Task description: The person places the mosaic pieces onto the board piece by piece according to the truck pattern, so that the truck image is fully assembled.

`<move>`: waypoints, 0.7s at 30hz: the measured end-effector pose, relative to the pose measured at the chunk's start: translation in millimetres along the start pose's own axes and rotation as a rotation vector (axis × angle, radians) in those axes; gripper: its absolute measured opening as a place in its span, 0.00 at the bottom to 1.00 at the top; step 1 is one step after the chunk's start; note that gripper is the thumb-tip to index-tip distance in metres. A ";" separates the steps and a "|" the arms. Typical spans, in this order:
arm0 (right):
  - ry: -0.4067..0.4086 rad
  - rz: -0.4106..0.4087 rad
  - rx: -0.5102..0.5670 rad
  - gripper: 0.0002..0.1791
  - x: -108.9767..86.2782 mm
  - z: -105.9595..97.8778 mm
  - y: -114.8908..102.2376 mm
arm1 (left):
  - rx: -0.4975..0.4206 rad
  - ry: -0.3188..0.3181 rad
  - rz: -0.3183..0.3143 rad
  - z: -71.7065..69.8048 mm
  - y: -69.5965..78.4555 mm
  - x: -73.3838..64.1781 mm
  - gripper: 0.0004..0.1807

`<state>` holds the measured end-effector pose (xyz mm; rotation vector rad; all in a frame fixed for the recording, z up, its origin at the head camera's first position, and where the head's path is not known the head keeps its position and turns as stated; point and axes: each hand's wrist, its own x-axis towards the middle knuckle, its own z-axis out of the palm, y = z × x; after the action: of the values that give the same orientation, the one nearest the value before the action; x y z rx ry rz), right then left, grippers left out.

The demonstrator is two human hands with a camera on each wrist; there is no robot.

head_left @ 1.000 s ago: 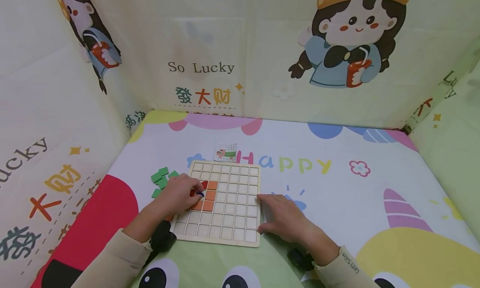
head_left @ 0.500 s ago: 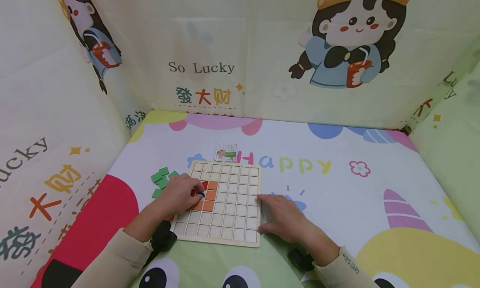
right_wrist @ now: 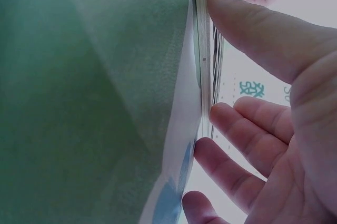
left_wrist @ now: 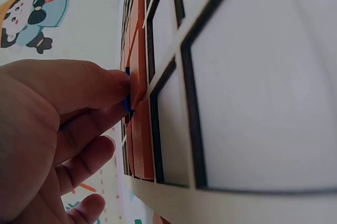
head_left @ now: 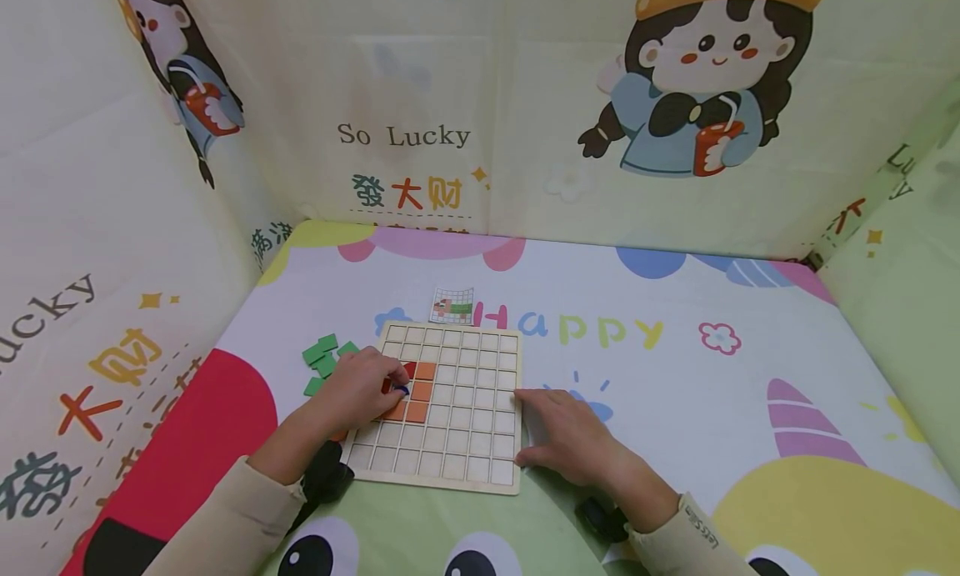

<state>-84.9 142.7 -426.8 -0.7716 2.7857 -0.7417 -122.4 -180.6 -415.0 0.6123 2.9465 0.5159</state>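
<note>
In the centre of the head view, left of the middle, the left hand (head_left: 363,386) pinches a small blue piece (head_left: 403,389) between thumb and index finger over the wooden grid board (head_left: 476,418), the other fingers loosely bent. The left wrist view shows the blue piece against the orange tiles (left_wrist: 139,68); whether it has settled into a square is hard to tell, since the fingertips cover most of it. In the head view, orange tiles fill squares on the left half of the board, with a red tile (head_left: 409,370) at their upper left, beside the hand. The right hand (head_left: 566,434), right of centre, has its fingers spread and relaxed and touches the board's right edge, gripping nothing. Loose green tiles (head_left: 324,365) lie left of the board, partly behind the left hand. A small printed card (head_left: 452,305) lies just above the board's top edge, on the patterned tablecloth (head_left: 637,368).
</note>
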 end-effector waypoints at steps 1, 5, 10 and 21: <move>0.000 -0.001 0.000 0.42 0.0 0.1 0.1 | 0.001 -0.001 -0.002 -0.1 0.2 0.0 0.04; 0.003 -0.007 -0.001 0.42 0.1 0.4 0.4 | 0.003 -0.006 -0.003 -0.1 -0.4 -0.1 0.04; 0.004 -0.006 0.000 0.42 -0.2 0.3 0.4 | -0.001 -0.009 -0.007 -0.4 -1.3 -0.6 0.04; 0.010 -0.015 0.005 0.41 -0.5 -0.4 -0.4 | -0.010 0.020 0.005 -0.7 -3.7 -3.1 0.03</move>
<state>-84.4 142.9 -426.3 -0.7907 2.7893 -0.7571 -121.1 -185.3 -415.7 0.6177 2.9598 0.5399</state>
